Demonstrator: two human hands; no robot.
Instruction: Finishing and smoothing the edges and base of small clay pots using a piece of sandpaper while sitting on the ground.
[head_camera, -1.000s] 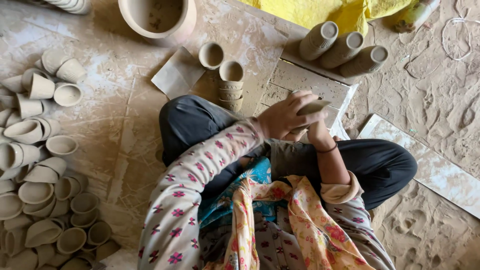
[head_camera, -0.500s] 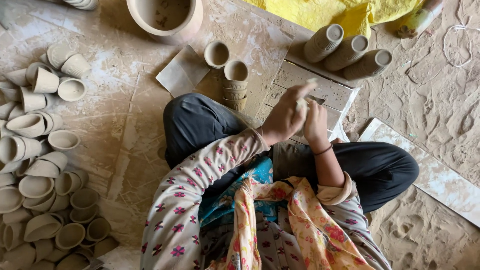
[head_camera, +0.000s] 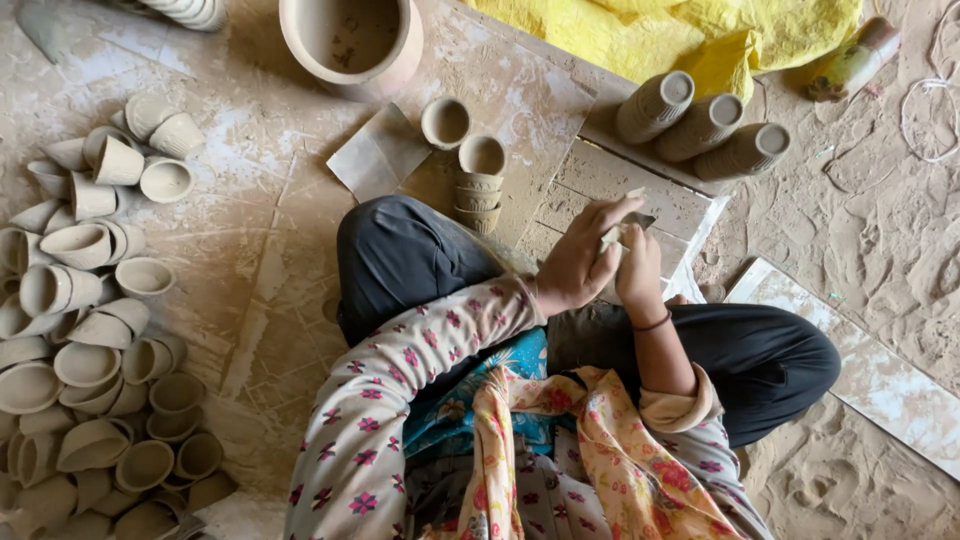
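Note:
I sit cross-legged on a dusty floor with both hands raised over my knees. My left hand (head_camera: 572, 268) and my right hand (head_camera: 638, 272) are pressed together around a small unfired clay cup (head_camera: 622, 226), of which only the pale rim shows above the fingers. Just beyond my left knee stands a short stack of clay cups (head_camera: 481, 182), with a single cup (head_camera: 445, 122) beside it. A grey sheet (head_camera: 378, 155) lies flat next to them.
Several loose clay cups (head_camera: 90, 330) are heaped on the left. A large clay pot (head_camera: 350, 40) stands at the top. Three long stacks of cups (head_camera: 702, 126) lie on their sides by a yellow cloth (head_camera: 680, 35). A pale tile (head_camera: 880, 370) lies on sand at right.
Both hands have stayed together on the cup and turned it slightly; less of the cup shows now. The view has shifted a little.

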